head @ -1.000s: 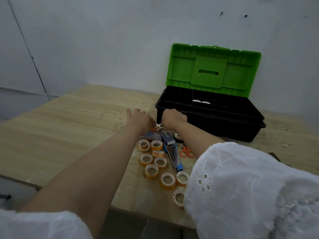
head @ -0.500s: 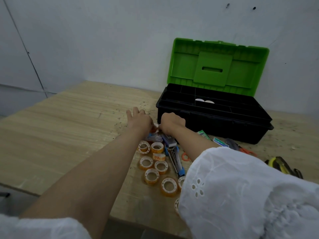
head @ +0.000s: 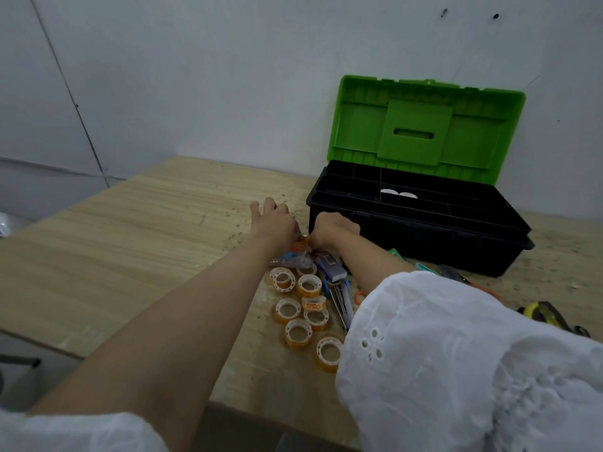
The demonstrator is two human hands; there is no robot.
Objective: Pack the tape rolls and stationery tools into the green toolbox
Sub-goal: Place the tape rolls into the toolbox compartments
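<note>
Both hands meet at far end of tape rolls (head: 308, 285) on table (head: 137, 243), just left of open green toolbox (head: 421, 220). Left hand (head: 275, 223) fingers apart; right hand (head: 331, 228) curled shut, can't tell on what.

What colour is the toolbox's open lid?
Bright green; the toolbox lid shows clearly in the head view, above the black tray.

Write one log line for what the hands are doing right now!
hands: left, right together at pile's far end | tape rolls: on table | toolbox: open
</note>
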